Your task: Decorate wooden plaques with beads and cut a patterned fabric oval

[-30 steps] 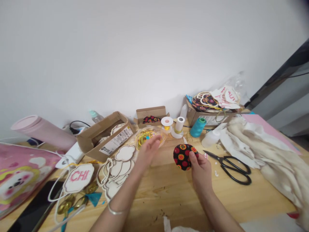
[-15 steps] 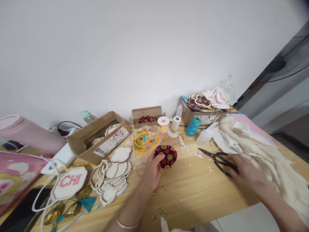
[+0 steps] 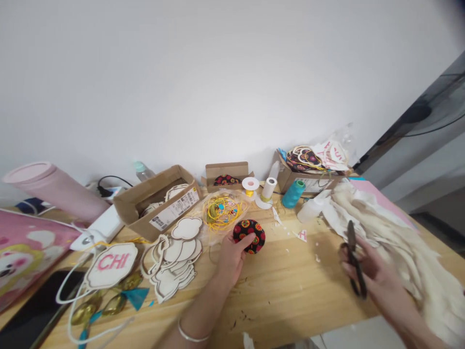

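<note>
Left hand: on the near-left side of the fabric pad, palm down, thumb laid across its near edge, fingers curled round its left side. The left forearm runs up to the pad from the lower middle, and a thin bangle sits on the wrist.

Right hand: well right of the pad and nearer the body, fingers closed about the handles of scissors. The right forearm enters from the lower right corner.
</note>
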`<state>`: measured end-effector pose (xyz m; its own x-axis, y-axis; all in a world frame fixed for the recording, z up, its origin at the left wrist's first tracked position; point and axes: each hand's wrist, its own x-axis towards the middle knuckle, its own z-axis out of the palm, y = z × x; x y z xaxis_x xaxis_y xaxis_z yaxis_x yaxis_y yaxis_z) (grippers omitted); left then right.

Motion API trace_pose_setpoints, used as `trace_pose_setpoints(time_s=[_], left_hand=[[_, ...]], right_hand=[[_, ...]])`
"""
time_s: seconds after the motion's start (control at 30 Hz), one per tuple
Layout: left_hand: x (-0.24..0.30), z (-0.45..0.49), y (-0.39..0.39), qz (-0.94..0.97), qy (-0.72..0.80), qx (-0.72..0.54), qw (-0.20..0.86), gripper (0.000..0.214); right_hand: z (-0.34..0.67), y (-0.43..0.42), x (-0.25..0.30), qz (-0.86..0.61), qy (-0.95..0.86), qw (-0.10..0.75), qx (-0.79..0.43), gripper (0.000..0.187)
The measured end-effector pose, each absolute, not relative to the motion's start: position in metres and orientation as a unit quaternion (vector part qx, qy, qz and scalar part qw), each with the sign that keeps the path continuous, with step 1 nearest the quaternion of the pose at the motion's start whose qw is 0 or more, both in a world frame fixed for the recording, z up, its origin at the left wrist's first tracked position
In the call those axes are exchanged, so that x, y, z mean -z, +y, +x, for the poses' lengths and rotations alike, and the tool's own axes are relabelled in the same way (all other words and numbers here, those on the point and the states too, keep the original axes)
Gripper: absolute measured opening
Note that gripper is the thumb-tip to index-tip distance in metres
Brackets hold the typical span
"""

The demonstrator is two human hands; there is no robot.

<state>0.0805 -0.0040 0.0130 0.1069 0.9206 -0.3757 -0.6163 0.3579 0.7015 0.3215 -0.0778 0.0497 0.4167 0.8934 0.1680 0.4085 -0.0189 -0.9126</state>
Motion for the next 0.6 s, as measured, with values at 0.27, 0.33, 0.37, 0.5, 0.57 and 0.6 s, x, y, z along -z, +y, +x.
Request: trace_pose_setpoints(time_s=[0.27,0.33,0.37,0.5,0.57,0.6], left_hand=[[-0.015,0.079,-0.009,0.265,0.378,-0.485,0.742,0.029],[-0.016,0.075,-0.005,0.294,0.377,-0.473,0.74,0.027],[-0.016,0.072,-0.003,0.299,0.377,-0.47,0.74,0.028],[-0.012,0.065,0.004,0.214,0.349,-0.5,0.763,0.037],[-0.005,0.066,0.006,0.182,0.325,-0.507,0.777,0.037],[-0.001,0.068,0.006,0.194,0.317,-0.505,0.779,0.038]], right_hand=[[0.224,-0.025,-0.032,-0.492,-0.326,0.573,-0.569,0.044],[0.222,-0.006,-0.03,-0.474,-0.354,0.543,-0.596,0.043],[0.223,0.002,-0.031,-0.466,-0.372,0.526,-0.606,0.043],[0.225,0.019,-0.034,-0.451,-0.392,0.514,-0.615,0.045],[0.222,0.02,-0.03,-0.45,-0.372,0.547,-0.601,0.047],[0.22,0.02,-0.026,-0.448,-0.363,0.563,-0.592,0.047]])
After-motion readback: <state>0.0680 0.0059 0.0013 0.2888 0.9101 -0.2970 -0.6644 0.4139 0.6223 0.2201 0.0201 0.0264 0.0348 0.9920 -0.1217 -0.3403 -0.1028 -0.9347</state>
